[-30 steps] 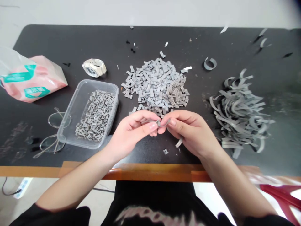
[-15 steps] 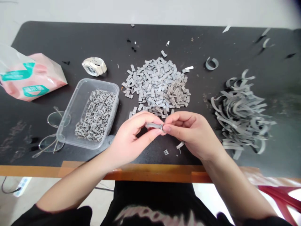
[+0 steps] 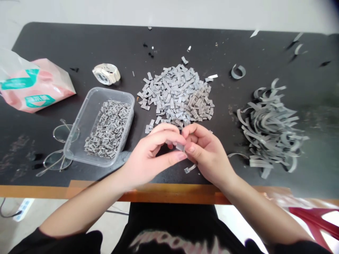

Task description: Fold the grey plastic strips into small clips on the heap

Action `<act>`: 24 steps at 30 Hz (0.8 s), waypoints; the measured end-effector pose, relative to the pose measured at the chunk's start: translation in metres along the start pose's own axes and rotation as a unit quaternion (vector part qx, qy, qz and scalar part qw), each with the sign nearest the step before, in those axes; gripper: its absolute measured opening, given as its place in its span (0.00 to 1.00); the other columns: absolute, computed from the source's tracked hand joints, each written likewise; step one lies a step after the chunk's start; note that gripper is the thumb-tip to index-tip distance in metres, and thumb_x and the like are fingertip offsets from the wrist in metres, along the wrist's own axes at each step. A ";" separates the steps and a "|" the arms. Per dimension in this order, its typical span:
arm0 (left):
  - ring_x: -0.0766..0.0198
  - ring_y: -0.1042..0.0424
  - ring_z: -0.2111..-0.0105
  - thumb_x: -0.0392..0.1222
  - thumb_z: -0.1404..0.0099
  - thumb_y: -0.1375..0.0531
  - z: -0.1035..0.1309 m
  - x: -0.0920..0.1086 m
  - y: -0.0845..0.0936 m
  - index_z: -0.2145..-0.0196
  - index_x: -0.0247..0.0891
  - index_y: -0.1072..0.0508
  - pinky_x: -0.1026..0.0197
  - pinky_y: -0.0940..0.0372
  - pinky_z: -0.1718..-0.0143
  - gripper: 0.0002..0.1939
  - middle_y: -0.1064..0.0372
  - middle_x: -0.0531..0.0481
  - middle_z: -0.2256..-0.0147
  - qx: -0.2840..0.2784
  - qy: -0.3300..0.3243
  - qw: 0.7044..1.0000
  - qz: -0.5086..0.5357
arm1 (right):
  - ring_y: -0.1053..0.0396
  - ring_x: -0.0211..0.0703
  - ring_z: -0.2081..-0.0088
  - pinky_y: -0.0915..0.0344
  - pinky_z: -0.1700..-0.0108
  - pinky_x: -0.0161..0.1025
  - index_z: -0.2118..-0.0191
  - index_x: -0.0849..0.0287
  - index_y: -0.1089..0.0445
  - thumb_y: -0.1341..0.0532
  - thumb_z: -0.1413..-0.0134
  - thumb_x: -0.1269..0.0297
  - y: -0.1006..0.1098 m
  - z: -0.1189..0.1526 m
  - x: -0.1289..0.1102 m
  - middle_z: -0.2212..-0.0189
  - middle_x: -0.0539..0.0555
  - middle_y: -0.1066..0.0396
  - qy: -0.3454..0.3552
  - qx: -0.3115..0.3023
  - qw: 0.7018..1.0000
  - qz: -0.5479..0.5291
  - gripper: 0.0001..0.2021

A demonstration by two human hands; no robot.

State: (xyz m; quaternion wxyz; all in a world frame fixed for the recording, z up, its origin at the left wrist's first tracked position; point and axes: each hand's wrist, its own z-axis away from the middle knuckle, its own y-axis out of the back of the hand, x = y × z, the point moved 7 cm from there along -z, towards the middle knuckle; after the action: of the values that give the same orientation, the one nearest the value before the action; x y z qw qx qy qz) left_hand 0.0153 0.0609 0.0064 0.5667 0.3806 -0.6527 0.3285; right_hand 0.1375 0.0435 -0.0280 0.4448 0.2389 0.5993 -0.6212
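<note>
My left hand (image 3: 155, 151) and my right hand (image 3: 208, 151) meet above the table's front part, fingertips almost touching. Between the left thumb and fingers is a small piece of grey strap (image 3: 180, 146). The right thumb and index finger pinch its right end; a buckle on it is hidden by fingers. Just below lies a loose grey plastic buckle (image 3: 187, 170), with a short strip end beside it under the right hand. Behind both hands spreads a heap of small folded grey strap pieces (image 3: 177, 91).
At left a clear plastic tub (image 3: 79, 123) holds many grey buckles, with glasses (image 3: 58, 160) beside it. A white watch (image 3: 106, 74) and a pink bag (image 3: 39, 86) lie farther back. Cut grey strips (image 3: 272, 123) are piled at right; one curled strip (image 3: 238, 72) lies apart.
Both hands have shifted slightly, the right one leftward, and the fingers now cover more of the strap piece. A thin strip now shows beside the right wrist, near the strip pile.
</note>
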 end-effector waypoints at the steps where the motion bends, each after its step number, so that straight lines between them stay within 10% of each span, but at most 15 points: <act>1: 0.66 0.31 0.58 0.34 0.36 0.33 0.000 -0.004 0.001 0.61 0.43 0.20 0.63 0.32 0.54 0.07 0.34 0.51 0.59 0.009 0.017 0.999 0.034 | 0.38 0.29 0.77 0.40 0.75 0.27 0.63 0.57 0.25 0.29 0.44 0.57 0.000 -0.001 -0.002 0.77 0.44 0.30 0.014 -0.010 1.000 0.016 0.10; 8: 0.68 0.33 0.63 0.41 0.35 0.33 -0.001 -0.018 0.005 0.63 0.45 0.17 0.64 0.31 0.58 0.03 0.38 0.51 0.59 0.038 0.090 0.976 0.195 | 0.34 0.32 0.73 0.36 0.69 0.31 0.71 0.57 0.21 0.27 0.47 0.63 -0.004 -0.003 -0.019 0.76 0.47 0.27 0.015 -0.034 0.988 0.150 0.06; 17: 0.64 0.32 0.58 0.39 0.35 0.33 0.001 -0.013 0.011 0.64 0.44 0.18 0.60 0.34 0.50 0.03 0.33 0.50 0.59 0.076 0.079 0.992 0.066 | 0.46 0.27 0.86 0.46 0.83 0.29 0.62 0.54 0.23 0.30 0.42 0.54 0.000 0.005 -0.021 0.72 0.50 0.20 0.021 -0.010 0.999 0.047 0.10; 24: 0.66 0.30 0.57 0.34 0.34 0.35 0.001 0.002 0.012 0.64 0.43 0.19 0.61 0.32 0.50 0.05 0.33 0.51 0.61 0.075 0.024 0.997 -0.005 | 0.21 0.39 0.67 0.24 0.56 0.38 0.65 0.52 0.18 0.28 0.44 0.67 -0.001 0.002 -0.026 0.71 0.49 0.18 0.032 -0.015 0.998 0.045 0.03</act>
State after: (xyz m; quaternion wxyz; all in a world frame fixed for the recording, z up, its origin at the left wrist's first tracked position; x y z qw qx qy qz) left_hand 0.0041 0.0654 0.0079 0.5539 0.4173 -0.6105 0.3827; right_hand 0.1496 0.0482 -0.0052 0.4567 0.2789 0.6108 -0.5836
